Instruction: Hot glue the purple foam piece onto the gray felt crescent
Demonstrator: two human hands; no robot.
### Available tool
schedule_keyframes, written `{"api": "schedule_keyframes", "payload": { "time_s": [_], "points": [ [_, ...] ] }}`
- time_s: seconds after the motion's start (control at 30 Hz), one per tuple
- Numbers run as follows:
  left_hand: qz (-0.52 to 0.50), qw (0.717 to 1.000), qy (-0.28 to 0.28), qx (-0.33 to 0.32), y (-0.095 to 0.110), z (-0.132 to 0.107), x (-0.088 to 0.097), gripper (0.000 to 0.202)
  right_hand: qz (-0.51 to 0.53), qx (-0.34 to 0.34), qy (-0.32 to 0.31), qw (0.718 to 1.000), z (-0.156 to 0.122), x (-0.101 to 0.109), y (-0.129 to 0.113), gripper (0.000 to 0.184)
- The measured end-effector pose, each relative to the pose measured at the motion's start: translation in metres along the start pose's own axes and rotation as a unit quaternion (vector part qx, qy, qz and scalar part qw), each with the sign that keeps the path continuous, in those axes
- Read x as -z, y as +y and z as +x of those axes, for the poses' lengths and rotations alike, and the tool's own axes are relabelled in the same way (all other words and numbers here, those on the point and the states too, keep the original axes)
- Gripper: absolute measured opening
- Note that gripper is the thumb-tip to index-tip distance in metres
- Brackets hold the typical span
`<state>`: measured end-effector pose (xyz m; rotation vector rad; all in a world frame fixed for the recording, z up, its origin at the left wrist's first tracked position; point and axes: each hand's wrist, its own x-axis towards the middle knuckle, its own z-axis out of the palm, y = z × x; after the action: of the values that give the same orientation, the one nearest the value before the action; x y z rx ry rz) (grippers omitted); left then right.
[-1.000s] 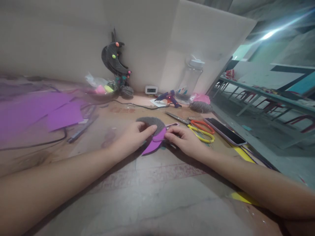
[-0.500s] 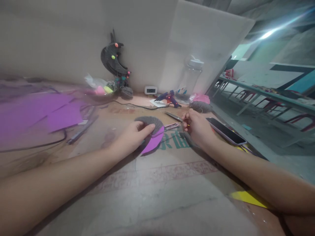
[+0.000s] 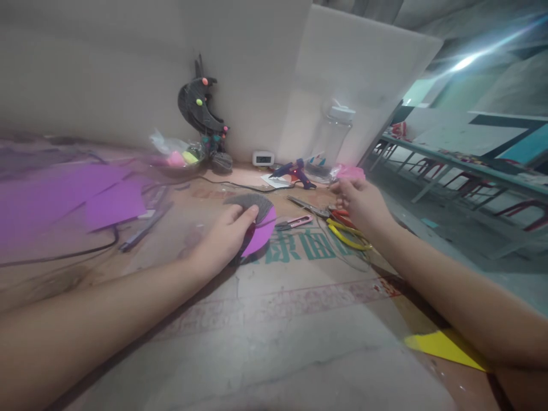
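My left hand [image 3: 233,228] is closed on a purple card cutout [image 3: 262,229] with a curved edge. Grey yarn [image 3: 249,201] is wrapped around its upper part, under my thumb. To the right, my right hand [image 3: 363,202] has its fingers curled together above the scissors; what they hold, if anything, is hidden. The scissors [image 3: 314,206], with red and yellow handles, lie below its fingertips. Pink thread snips [image 3: 295,222] rest between the two hands. A loose strand of yarn [image 3: 349,266] loops over the table near the yellow handle.
A glue gun [image 3: 295,172] with a lit red light stands at the back, by a clear bottle [image 3: 336,137] and a small clock [image 3: 262,158]. Purple sheets [image 3: 113,200] lie left. A dark crescent ornament [image 3: 197,105] hangs at the wall; a yellow piece [image 3: 445,349] lies front right.
My right hand has moved right and away from the scissors, uncovering their handles; it now covers where the grey yarn ball lay. My left hand has shifted slightly left with the card cutout.
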<state>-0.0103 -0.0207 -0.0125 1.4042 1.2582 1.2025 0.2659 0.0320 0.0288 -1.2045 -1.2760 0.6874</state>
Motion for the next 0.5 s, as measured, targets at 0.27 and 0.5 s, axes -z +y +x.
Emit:
{"api": "schedule_keyframes", "payload": {
  "time_s": [0.27, 0.5],
  "points": [
    [-0.059, 0.997, -0.041, 0.037, 0.002, 0.000, -0.002, 0.032, 0.050, 0.025, 0.097, 0.994, 0.049, 0.049, 0.014, 0.048],
    [-0.074, 0.996, -0.036, 0.044, 0.003, -0.001, -0.003, 0.032, 0.011, 0.010, 0.051, 0.999, 0.044, 0.047, 0.020, 0.047]
  ]
}}
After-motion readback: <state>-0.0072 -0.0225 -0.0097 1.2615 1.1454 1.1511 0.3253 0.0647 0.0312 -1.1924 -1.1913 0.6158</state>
